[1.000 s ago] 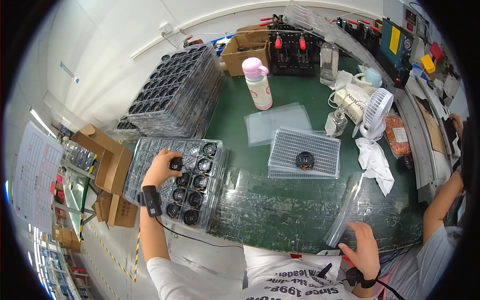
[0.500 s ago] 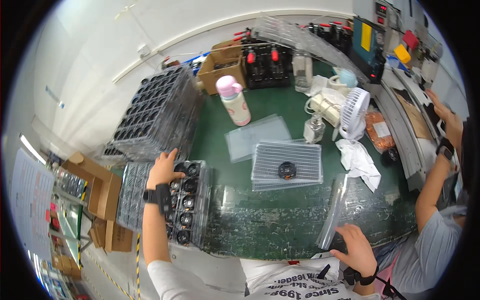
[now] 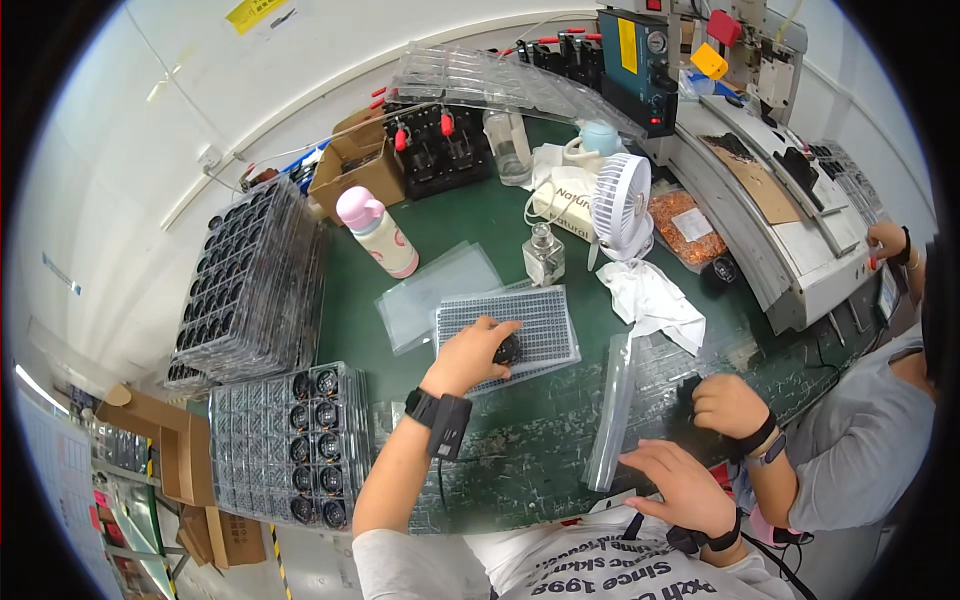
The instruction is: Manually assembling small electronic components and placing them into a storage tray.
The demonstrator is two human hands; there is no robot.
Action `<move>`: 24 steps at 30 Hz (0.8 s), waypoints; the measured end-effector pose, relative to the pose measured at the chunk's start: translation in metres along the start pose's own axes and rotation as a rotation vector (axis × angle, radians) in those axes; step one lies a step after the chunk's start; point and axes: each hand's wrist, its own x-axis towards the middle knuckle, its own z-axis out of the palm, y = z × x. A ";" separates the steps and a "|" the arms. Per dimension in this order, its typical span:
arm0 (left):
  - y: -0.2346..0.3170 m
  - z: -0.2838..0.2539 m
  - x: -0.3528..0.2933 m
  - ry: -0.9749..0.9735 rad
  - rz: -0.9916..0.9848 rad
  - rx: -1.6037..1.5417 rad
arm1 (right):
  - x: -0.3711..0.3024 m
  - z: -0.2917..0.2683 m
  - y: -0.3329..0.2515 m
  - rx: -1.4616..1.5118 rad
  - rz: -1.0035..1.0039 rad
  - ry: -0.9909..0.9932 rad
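My left hand (image 3: pixel 470 358) reaches over a stack of grey patterned sheets (image 3: pixel 545 335), with fingers and thumb closed around a round black part (image 3: pixel 508 349) lying on top. The fingers partly cover the part. My right hand (image 3: pixel 685 488) is at the table's front edge, its fingers loosely apart and empty. Its fingertips are beside the lower end of a long clear plastic sleeve (image 3: pixel 611 415). To the left, a clear compartment tray (image 3: pixel 245 440) has round black parts (image 3: pixel 326 415) in its right-hand columns.
Tall stacked trays (image 3: pixel 255 290) stand behind the compartment tray. Clear sheets (image 3: pixel 440 290), a pink-capped bottle (image 3: pixel 378 232), a glass jar (image 3: pixel 544 255), a white fan (image 3: pixel 622 205) and a white cloth (image 3: pixel 655 305) surround the sheet stack. At right, a co-worker's hand (image 3: pixel 732 405) holds something black near a machine (image 3: pixel 770 230).
My left hand has moved from the tray to the round black part on the sheets. My right hand stays by the sleeve. The view has shifted right; a co-worker's hand has come over the table.
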 end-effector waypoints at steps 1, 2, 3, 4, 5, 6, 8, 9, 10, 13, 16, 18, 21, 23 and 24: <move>-0.003 0.002 0.002 0.001 -0.019 0.003 | -0.001 0.002 0.001 0.039 -0.021 -0.014; -0.005 0.002 0.006 -0.039 -0.014 0.050 | -0.002 0.004 0.001 0.044 -0.043 -0.031; -0.008 0.003 0.009 -0.079 -0.016 0.097 | -0.002 0.005 -0.001 0.058 -0.043 -0.063; -0.008 0.009 0.013 -0.056 -0.005 0.109 | -0.001 0.007 -0.001 0.069 -0.046 -0.098; -0.004 0.012 0.018 -0.041 0.014 0.139 | 0.000 0.008 -0.003 0.058 -0.048 -0.101; -0.001 0.011 0.019 -0.041 0.044 0.173 | 0.002 0.009 -0.005 0.063 -0.081 -0.124; 0.004 -0.005 0.008 -0.073 0.050 0.176 | 0.008 0.010 -0.008 0.077 -0.064 -0.102; 0.000 -0.018 -0.006 -0.030 0.050 0.151 | 0.011 0.009 -0.011 0.084 -0.060 -0.107; -0.008 -0.031 -0.022 0.009 0.065 0.127 | 0.011 0.007 -0.011 0.087 -0.077 -0.115; -0.061 -0.086 -0.096 0.188 -0.121 0.067 | 0.007 0.005 -0.009 0.121 -0.005 -0.085; -0.130 -0.125 -0.190 0.271 -0.444 0.160 | 0.003 0.010 0.002 0.147 0.037 -0.104; -0.164 -0.132 -0.229 0.277 -0.621 0.213 | 0.001 0.011 0.003 0.121 0.028 -0.094; -0.197 -0.128 -0.248 0.251 -0.694 0.261 | 0.005 0.012 -0.005 0.071 0.014 -0.099; -0.213 -0.122 -0.259 0.235 -0.748 0.307 | 0.010 0.011 -0.013 0.051 -0.034 -0.089; -0.220 -0.123 -0.265 0.239 -0.744 0.302 | 0.011 0.011 -0.018 0.044 -0.032 -0.087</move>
